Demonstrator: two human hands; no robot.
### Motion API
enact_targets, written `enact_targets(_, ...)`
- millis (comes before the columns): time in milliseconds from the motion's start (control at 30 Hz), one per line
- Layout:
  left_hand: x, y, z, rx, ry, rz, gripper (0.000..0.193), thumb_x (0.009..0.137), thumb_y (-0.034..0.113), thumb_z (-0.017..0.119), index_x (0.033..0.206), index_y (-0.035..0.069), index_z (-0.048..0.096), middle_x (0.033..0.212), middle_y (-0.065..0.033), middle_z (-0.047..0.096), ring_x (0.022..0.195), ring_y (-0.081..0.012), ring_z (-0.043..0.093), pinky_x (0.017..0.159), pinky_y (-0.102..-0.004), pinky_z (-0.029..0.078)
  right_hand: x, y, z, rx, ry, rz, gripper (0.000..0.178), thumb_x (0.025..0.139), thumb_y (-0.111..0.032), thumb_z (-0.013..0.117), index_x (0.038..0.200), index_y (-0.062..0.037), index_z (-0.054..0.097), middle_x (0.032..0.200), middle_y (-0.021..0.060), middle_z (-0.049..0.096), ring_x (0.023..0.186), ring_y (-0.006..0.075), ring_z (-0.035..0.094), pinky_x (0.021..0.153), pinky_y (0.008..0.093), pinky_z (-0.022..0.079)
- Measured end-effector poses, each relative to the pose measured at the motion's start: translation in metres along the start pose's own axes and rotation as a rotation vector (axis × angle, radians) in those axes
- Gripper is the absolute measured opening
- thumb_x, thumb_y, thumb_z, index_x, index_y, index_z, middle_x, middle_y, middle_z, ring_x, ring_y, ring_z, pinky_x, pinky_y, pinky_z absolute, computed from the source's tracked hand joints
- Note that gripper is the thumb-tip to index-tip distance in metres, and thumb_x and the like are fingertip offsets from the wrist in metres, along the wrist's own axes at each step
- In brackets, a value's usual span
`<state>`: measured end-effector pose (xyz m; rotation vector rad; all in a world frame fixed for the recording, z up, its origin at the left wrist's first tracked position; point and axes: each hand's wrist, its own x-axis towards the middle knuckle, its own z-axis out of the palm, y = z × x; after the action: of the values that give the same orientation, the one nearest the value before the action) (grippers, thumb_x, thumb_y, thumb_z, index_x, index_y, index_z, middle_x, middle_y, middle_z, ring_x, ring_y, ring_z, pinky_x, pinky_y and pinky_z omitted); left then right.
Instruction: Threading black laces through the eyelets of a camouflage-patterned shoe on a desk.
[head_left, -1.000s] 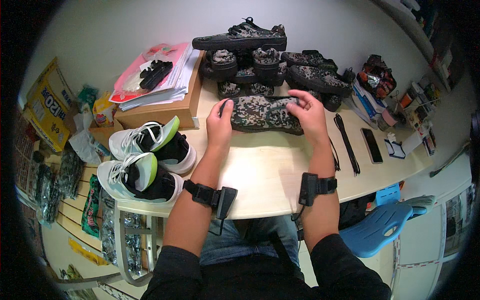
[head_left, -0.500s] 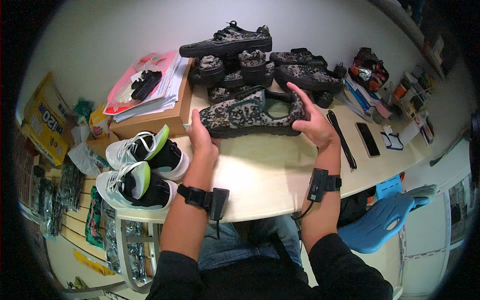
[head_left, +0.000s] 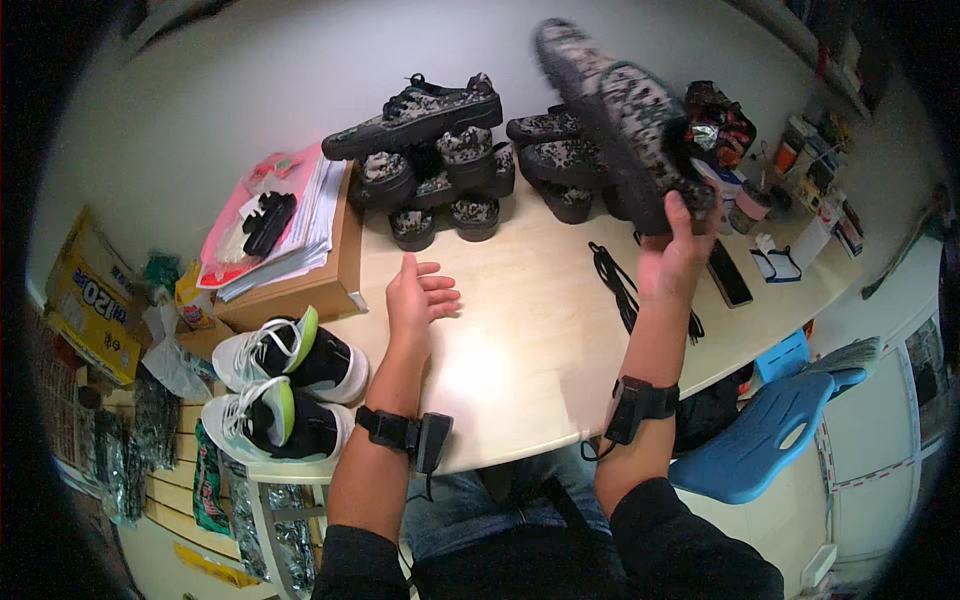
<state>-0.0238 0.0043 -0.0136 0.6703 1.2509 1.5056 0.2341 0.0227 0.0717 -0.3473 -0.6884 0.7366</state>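
Note:
My right hand (head_left: 680, 245) grips a camouflage shoe (head_left: 640, 115) by its heel and holds it up off the table, toe pointing up and to the far left. The shoe is slightly smeared by motion and covers part of what lies behind it. My left hand (head_left: 418, 302) is empty above the table, fingers apart. Beyond it stands a stack of camouflage shoes (head_left: 430, 130) with black soles, one lying across the top. A second, smaller pile of camouflage shoes (head_left: 565, 160) sits to its right, partly hidden by the raised shoe.
White-and-black sneakers (head_left: 285, 390) with green lining stand at the table's left edge, near a cardboard box (head_left: 300, 290) bearing papers. Black laces (head_left: 620, 285), a phone (head_left: 732, 278) and glasses (head_left: 778, 265) lie on the right. A blue chair (head_left: 745, 440) stands beside the table's front edge.
The shoe, earlier between both hands low over the table, has been lifted to the far right by my right hand and turned toe-up. My left hand has let go of it.

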Motion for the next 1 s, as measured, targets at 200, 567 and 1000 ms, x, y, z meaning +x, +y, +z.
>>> enact_targets(200,0.016,-0.012,0.044,-0.215,0.059,0.019,0.020,0.089,0.014,0.043,0.092,-0.002,0.054,0.068,-0.0104,0.058,0.055,-0.0198,0.058,0.049,-0.0303,0.048,0.073,0.010,0.006,-0.586,0.132,-0.053,0.034,0.080,-0.010,0.068,0.109,-0.0149,0.051,0.121,0.0124,0.049,0.107,0.0298,0.050,0.092,0.0408,0.040)
enact_targets(567,0.003,-0.036,0.070,-0.088,0.082,0.127,0.019,0.092,0.015,0.045,0.089,0.001,0.057,0.064,-0.0056,0.055,0.052,-0.0133,0.053,0.049,-0.0245,0.044,0.160,0.092,-0.012,-0.932,0.088,-0.176,0.046,0.082,-0.016,0.067,0.122,-0.0157,0.045,0.134,0.0166,0.038,0.121,0.0348,0.042,0.097,0.0492,0.039)
enact_targets(1000,0.001,-0.036,0.073,-0.054,0.060,0.138,0.021,0.093,0.015,0.044,0.088,-0.001,0.057,0.065,-0.0042,0.053,0.053,-0.0105,0.050,0.050,-0.0226,0.041,0.161,0.113,-0.018,-0.992,0.031,-0.115,0.055,0.082,-0.014,0.067,0.129,-0.0146,0.039,0.132,0.0172,0.039,0.117,0.0334,0.044,0.096,0.0452,0.040)
